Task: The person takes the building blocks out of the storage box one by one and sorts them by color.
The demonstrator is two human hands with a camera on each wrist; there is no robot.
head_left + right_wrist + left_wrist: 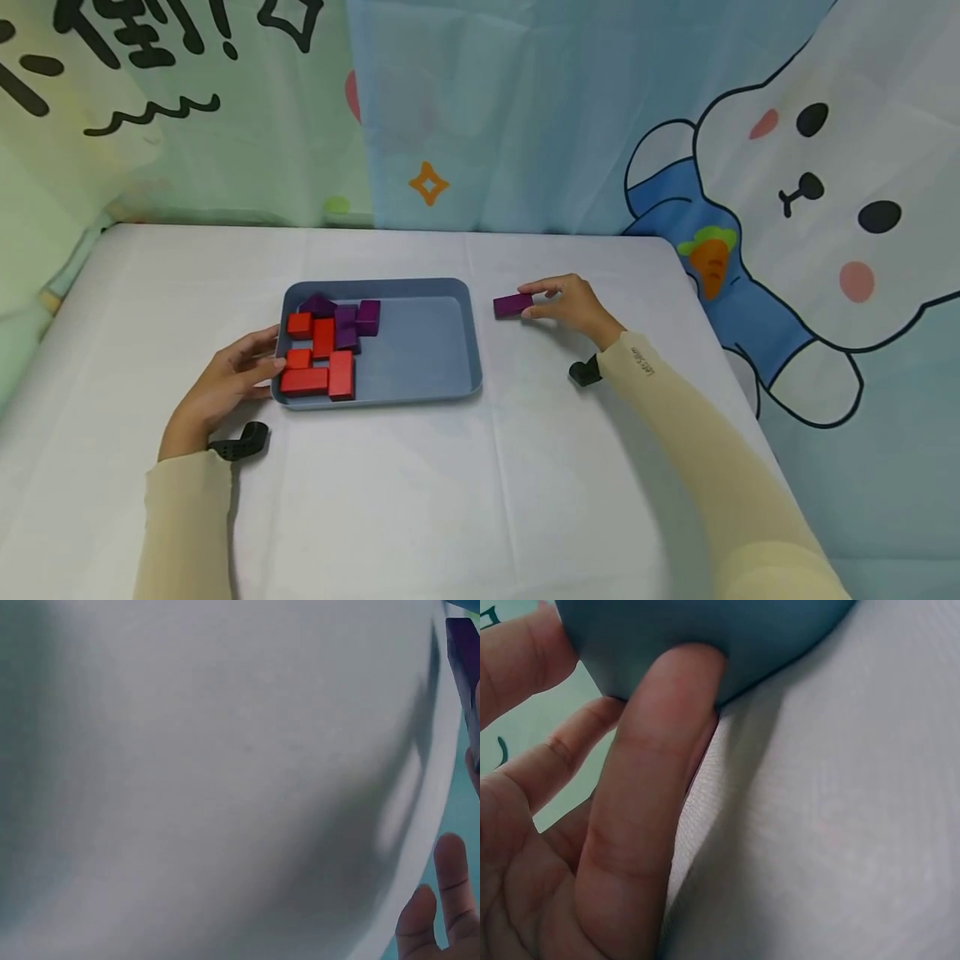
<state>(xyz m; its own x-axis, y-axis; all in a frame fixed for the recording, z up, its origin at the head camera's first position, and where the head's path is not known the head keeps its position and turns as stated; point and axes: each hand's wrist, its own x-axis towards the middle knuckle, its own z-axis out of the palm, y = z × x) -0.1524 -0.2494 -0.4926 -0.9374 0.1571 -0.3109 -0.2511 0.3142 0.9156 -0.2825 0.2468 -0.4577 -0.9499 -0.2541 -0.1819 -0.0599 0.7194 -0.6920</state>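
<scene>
Backdrop (487, 117): cartoon print, white table (405, 508) before it.
Tray (423, 346): red blocks (323, 338) and purple pieces (346, 317) crowd its left; my left hand (216, 387) pinches that edge.
Purple block (510, 306): right of the tray, apart, pinched in my right hand (577, 308); lifted or resting, I can't quite tell.
Block's route: loading, I'd judge; next calls for a carry left, then gentle release.

- Left sleeve (187, 525), lower left of the head view: long, cream, plain, with a straight cuff edge.
- Right sleeve (697, 450), lower right: same cream cloth, small dark lettering (642, 361) near the cuff, too small to read surely.
- Left wristpiece (242, 442): black, rounded.
- Right wristpiece (585, 372): black, rounded, partly hidden by the cuff.
- Left hand (228, 379), right hand (573, 307): bare.
</scene>
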